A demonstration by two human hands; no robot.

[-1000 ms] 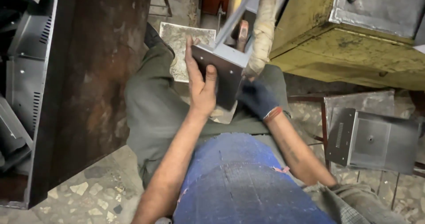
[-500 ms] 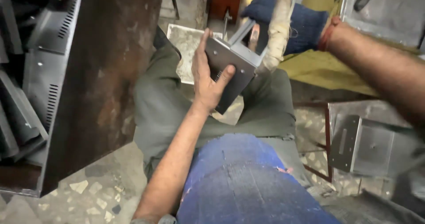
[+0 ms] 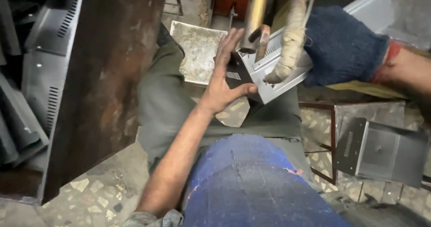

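A grey folded sheet-metal bracket (image 3: 269, 76) with small vent slots sits under two copper-coloured machine tips (image 3: 257, 29). My left hand (image 3: 224, 79), bare, presses flat against the bracket's left side, thumb under its lower edge. My right hand (image 3: 343, 45), in a dark blue knitted glove, is raised at the upper right and grips the bracket's right end beside a cloth-wrapped lever (image 3: 292, 43). My lap in olive trousers lies beneath.
A tall rusty steel plate (image 3: 107, 74) stands at left, with stacked grey vented panels (image 3: 31, 74) behind it. A square metal plate (image 3: 197, 52) lies on the floor ahead. Another folded bracket (image 3: 381, 150) rests on a low frame at right.
My gloved right hand rose from my lap to the bracket's right end. The bracket shifted up under the machine tips, and my left hand slid along its left face.
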